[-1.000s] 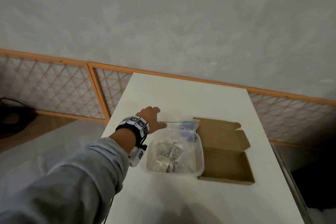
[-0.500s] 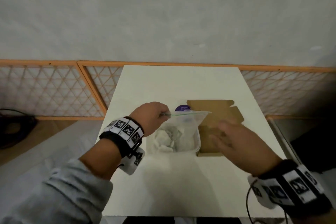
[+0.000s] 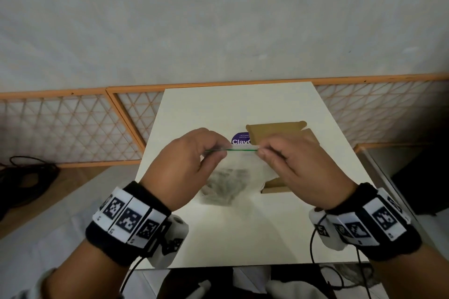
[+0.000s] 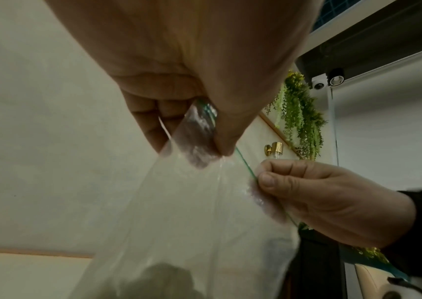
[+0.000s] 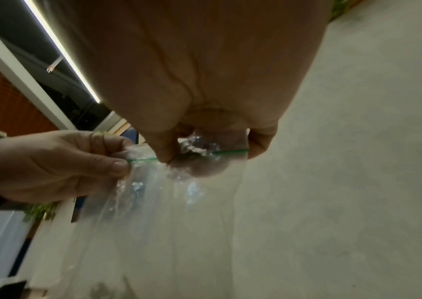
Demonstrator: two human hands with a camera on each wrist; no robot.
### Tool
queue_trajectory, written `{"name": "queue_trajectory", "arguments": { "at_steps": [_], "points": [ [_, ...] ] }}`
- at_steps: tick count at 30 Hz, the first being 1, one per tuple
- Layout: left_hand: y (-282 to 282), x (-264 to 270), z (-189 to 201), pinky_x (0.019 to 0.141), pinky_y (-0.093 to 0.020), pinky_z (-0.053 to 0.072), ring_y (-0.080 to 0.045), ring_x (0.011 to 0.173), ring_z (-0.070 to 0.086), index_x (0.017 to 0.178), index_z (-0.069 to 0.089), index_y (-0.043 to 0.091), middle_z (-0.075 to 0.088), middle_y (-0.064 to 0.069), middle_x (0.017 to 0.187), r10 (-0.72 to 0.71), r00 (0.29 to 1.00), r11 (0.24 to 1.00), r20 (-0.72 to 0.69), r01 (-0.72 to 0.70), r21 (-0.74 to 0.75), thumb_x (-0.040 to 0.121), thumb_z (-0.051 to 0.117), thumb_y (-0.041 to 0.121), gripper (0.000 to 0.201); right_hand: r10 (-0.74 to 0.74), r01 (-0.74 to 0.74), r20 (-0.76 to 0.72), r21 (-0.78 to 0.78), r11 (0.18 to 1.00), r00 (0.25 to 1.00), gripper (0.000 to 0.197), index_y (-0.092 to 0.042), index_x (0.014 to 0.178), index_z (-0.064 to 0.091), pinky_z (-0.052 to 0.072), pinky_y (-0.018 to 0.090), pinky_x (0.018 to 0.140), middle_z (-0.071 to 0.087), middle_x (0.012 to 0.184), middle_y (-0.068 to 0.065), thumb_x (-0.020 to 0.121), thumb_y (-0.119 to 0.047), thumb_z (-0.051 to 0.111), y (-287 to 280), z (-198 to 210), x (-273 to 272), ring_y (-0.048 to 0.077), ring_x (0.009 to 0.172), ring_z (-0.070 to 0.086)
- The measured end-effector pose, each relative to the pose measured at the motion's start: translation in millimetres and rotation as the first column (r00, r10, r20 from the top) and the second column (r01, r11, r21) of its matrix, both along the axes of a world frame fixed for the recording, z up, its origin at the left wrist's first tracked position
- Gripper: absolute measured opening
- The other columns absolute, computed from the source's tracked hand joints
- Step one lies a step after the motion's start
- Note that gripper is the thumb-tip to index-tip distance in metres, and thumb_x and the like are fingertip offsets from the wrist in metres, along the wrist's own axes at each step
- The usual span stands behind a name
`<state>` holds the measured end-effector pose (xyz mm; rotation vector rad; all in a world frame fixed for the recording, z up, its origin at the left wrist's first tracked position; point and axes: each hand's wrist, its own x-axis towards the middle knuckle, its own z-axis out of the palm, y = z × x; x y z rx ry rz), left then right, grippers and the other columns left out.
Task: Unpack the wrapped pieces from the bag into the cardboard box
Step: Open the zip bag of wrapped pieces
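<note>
Clear bag [image 3: 239, 167] hangs, green seal [image 3: 240, 150] seemingly level between left hand [image 3: 184, 165] and right hand [image 3: 296, 172].

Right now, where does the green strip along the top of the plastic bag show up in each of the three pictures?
Head: green strip runs level at centre, stretched between both hands.
Left wrist: it slants down right of centre, from the left hand's pinch toward the right hand.
Right wrist: it runs level at mid-height.
Shared landmark: the two pinching hands.
</note>
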<state>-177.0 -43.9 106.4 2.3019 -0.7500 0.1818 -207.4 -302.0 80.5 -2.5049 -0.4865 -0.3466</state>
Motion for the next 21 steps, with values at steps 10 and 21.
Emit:
{"name": "queue_trajectory", "arguments": {
  "at_steps": [10,21],
  "points": [
    [-7,8,-77,0.077,-0.020,0.048,0.003,0.085,0.063,0.111,0.067,0.034,0.066,0.019,0.091,0.187,0.967,0.978,-0.176,-0.166,0.125,0.098,0.066,0.036,0.014,-0.022,0.086,-0.253,0.242,0.966,0.967,0.033,-0.021,0.090,0.059,0.042,0.032,0.060,0.053,0.068,-0.003,0.109,-0.043,0.044,12,-64,-11,0.012,0.064,0.050],
    [-10,18,-85,0.071,-0.027,0.044,-0.011,0.083,0.054,0.100,0.054,0.024,0.054,0.010,0.095,0.430,0.900,0.902,-0.071,-0.431,0.000,0.092,0.071,0.044,0.028,-0.019,0.206,-0.352,0.503,0.839,0.936,0.030,-0.006,0.091,0.064,0.032,0.014,0.053,0.042,0.062,-0.012,0.109,-0.028,0.053,31,-63,-4,0.001,0.057,0.038]
  ]
}}
